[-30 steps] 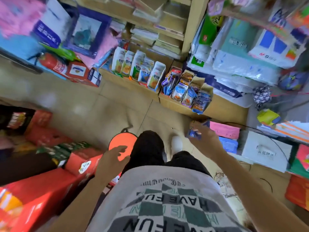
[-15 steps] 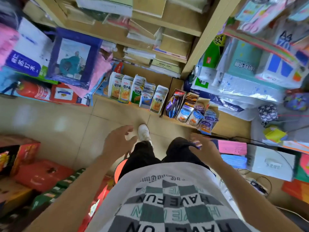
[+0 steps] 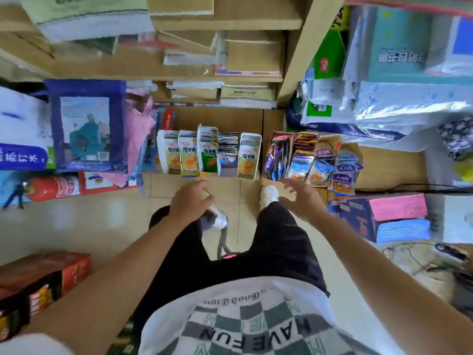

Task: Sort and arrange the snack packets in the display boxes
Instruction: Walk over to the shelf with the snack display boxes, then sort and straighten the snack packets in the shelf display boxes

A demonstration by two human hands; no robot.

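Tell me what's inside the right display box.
Snack packets standing in rows: purple, blue and orange ones. The box floor and the packets farther back are covered.

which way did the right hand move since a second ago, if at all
Yes: the right hand moved forward, away from the pink box and up to the right display box of packets.

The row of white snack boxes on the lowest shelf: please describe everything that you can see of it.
The row of white snack boxes has five narrow boxes, apparently cardboard, standing upright side by side, with open tops full of packets. Three fronts show orange pictures, the third is green, and the fourth is lower and blue and white. They stand at the bottom of the wooden shelf, close to the floor. The left hand hovers in front of them and does not touch them.
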